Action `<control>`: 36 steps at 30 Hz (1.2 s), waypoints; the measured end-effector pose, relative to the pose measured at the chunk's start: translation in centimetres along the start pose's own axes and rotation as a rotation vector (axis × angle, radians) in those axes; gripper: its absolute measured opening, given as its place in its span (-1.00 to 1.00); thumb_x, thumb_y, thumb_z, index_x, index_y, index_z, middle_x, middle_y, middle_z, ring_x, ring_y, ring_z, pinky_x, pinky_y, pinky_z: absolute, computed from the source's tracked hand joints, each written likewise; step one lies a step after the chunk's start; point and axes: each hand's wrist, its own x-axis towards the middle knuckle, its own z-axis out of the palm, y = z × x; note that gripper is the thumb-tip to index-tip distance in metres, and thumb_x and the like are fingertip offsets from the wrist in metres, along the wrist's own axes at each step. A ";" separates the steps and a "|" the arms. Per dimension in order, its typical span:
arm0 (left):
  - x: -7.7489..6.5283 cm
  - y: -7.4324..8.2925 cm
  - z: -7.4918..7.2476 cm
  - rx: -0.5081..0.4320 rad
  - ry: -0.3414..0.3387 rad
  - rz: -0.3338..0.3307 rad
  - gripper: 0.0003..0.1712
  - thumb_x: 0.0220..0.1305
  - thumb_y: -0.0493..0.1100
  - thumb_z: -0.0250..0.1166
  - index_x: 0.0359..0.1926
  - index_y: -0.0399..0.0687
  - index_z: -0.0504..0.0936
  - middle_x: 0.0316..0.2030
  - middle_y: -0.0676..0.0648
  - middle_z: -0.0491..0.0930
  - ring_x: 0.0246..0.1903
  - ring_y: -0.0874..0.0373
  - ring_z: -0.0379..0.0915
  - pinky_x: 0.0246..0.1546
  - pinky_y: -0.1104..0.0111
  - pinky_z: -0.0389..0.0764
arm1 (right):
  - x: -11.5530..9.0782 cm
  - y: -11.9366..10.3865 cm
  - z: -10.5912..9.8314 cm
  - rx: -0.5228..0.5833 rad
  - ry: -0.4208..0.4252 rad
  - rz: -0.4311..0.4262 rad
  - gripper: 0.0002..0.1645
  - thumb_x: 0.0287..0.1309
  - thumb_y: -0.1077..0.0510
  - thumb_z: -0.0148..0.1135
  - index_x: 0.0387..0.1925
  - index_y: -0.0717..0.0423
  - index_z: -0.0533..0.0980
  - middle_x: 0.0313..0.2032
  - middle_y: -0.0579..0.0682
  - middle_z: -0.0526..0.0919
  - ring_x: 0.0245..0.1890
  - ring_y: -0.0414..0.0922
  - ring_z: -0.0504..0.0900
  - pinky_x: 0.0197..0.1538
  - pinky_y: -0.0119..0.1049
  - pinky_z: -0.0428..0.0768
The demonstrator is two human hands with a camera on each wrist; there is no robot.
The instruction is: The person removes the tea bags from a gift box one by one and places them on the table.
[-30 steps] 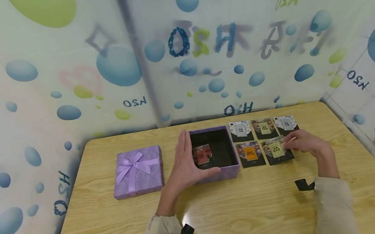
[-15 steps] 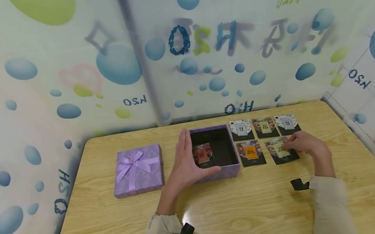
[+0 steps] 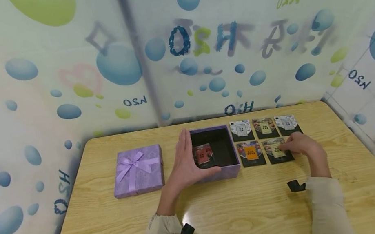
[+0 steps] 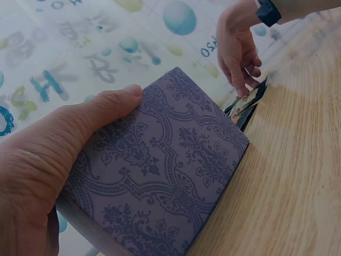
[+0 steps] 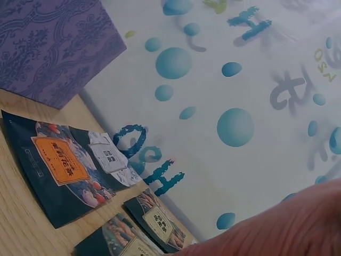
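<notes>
My left hand [image 3: 182, 165] grips the near left corner of an uncovered purple gift box [image 3: 222, 173]. Its thumb lies along the patterned front wall [image 4: 160, 154], and the fingers stand along the left side. Inside the dark box, at the left, lies a red-labelled sachet [image 3: 203, 154]. To the right, my right hand [image 3: 301, 144] pinches the right edge of a flat, dark tea sachet [image 3: 274, 151] with a pale green label, low over the table. An orange-labelled sachet [image 3: 251, 153] lies just left of it. The right wrist view shows only part of my right hand [image 5: 282, 229].
Behind these lie two white-labelled sachets, the left one [image 3: 242, 130] and the right one [image 3: 287, 123], with a green-labelled sachet [image 3: 265, 126] between them. The purple lid [image 3: 137, 171] with a ribbon bow rests at the left. A printed wall backs the wooden table [image 3: 241, 215].
The green-labelled sachet under my right hand slid a little right, then back left beside the orange one. My right forearm has shifted left. The left hand and box stay in place.
</notes>
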 end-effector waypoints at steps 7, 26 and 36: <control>0.0 0.0 -0.1 0.005 0.003 0.008 0.73 -0.12 0.59 0.51 0.61 0.29 -0.63 0.62 0.20 -0.68 0.65 0.02 -0.61 0.59 -0.09 -0.28 | -0.4 -0.7 -0.1 0.024 0.042 -0.042 -0.43 0.47 0.00 0.17 -0.69 -0.04 0.24 -0.70 -0.17 0.17 -0.66 -0.20 0.11 -0.44 -0.24 0.26; -0.2 0.0 -0.3 -0.006 -0.009 -0.010 0.71 -0.11 0.58 0.51 0.61 0.30 -0.62 0.61 0.24 -0.69 0.65 0.08 -0.64 0.59 -0.06 -0.32 | -0.9 -8.3 3.2 0.147 0.220 -0.444 -0.66 0.58 0.19 0.06 0.09 0.44 0.49 -0.13 0.34 0.59 -0.27 0.15 0.58 -0.25 -0.19 0.57; -0.2 0.0 -0.1 -0.020 -0.013 -0.009 0.72 -0.11 0.57 0.53 0.62 0.29 -0.61 0.61 0.22 -0.68 0.64 0.07 -0.63 0.60 -0.05 -0.29 | -1.9 -11.9 5.3 0.216 0.154 -0.576 -0.72 0.57 0.22 0.11 0.05 0.41 0.53 -0.16 0.33 0.61 -0.29 0.17 0.59 -0.25 -0.09 0.63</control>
